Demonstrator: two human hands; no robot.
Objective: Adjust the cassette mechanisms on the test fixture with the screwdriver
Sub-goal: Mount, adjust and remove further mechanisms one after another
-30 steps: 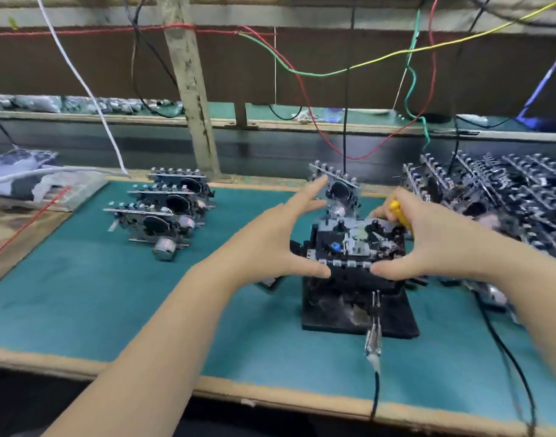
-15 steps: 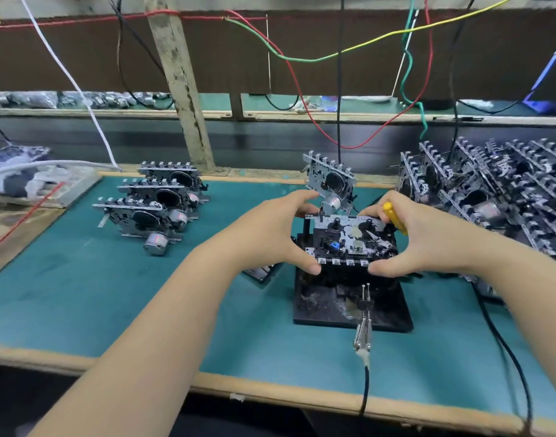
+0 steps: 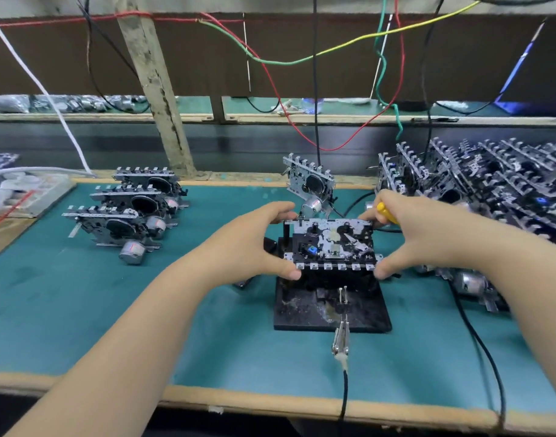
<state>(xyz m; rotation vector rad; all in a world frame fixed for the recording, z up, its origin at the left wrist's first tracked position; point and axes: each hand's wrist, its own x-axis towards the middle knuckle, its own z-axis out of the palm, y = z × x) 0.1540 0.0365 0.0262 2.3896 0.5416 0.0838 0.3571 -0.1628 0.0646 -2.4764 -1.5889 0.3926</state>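
Cassette mechanism [image 3: 332, 244]: sits on the black test fixture [image 3: 330, 310], middle of the green table [image 3: 81, 294].
Left hand [image 3: 254, 244]: grips its left side, thumb in front.
Right hand [image 3: 418, 234]: grips its right side, also holding the yellow screwdriver [image 3: 385, 211].

even, fairly bright overhead light, soft; short shadows under the black fixture base [image 3: 302, 316] and the mechanisms near the bench's [image 3: 81, 310] far left corner; small glints on metal parts; wide-angle bowing along the bench's near edge; forearms slightly soft; pile at the bench's far right blurred, compression smear
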